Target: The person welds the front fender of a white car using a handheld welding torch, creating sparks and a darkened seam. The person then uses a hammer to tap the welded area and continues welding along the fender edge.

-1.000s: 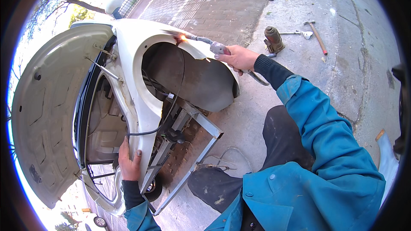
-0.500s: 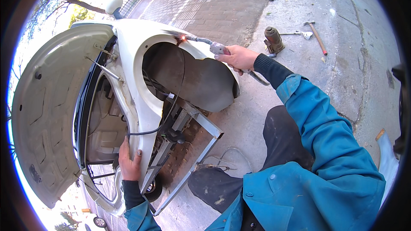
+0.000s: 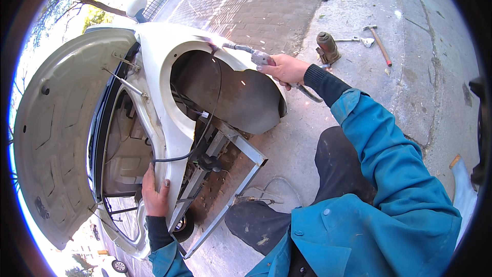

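My right hand [image 3: 289,70] is closed around the handle of a welding torch [image 3: 262,58]. The torch's neck points left at the white car body panel [image 3: 163,54], just above a large round opening. A violet-white glow, smoke and flying sparks surround the tip, and dark scorching marks the panel there. Lower left, my left hand [image 3: 155,195] grips the edge of the white front panel [image 3: 177,177], its thumb on the outer face and its fingertips partly hidden. A black cable [image 3: 174,160] runs just above this hand and up across the opening.
The raised hood [image 3: 56,123] stands at left. A metal frame [image 3: 251,177] juts out below the opening, close to my knees. On the pavement at upper right are a bottle jack [image 3: 328,48] and a hammer [image 3: 379,46]. A clamp with cable [image 3: 264,199] lies near my knee.
The small orange glow at the torch tip has become a violet-white flare with smoke, and sparks now scatter across the opening. Both hands stay in place.
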Demonstrator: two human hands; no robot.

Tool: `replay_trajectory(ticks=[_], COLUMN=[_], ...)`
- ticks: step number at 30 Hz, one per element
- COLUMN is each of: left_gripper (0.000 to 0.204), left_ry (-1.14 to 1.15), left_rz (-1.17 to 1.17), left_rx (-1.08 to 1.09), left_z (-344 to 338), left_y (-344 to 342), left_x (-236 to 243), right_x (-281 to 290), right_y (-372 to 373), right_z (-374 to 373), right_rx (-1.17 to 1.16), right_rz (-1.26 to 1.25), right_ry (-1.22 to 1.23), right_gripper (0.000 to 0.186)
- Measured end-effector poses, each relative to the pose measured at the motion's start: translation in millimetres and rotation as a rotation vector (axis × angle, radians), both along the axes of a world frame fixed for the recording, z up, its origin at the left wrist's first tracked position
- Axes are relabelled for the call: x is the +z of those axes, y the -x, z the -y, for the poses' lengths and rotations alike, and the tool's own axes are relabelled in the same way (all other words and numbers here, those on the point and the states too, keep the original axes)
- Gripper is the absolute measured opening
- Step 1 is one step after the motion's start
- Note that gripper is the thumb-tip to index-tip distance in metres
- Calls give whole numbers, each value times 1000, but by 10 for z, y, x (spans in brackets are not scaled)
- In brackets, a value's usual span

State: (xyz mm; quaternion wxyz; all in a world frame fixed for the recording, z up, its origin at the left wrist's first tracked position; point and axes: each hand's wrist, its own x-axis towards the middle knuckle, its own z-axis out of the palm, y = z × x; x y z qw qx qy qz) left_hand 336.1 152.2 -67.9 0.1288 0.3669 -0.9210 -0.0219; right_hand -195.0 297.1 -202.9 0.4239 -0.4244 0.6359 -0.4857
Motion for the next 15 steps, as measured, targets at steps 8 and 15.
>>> replay_trajectory(ticks=[8,15], left_gripper=[101,99], left_ry=[-1,-1], left_rz=[0,-6], left_rx=[4,-5], left_z=[-9,-8], left_y=[9,7], left_x=[5,2], right_x=[-49,-44], right_y=[15,20], right_z=[27,35], right_rx=[-8,-10], right_rz=[24,14], right_ry=[19,18], right_gripper=[45,45])
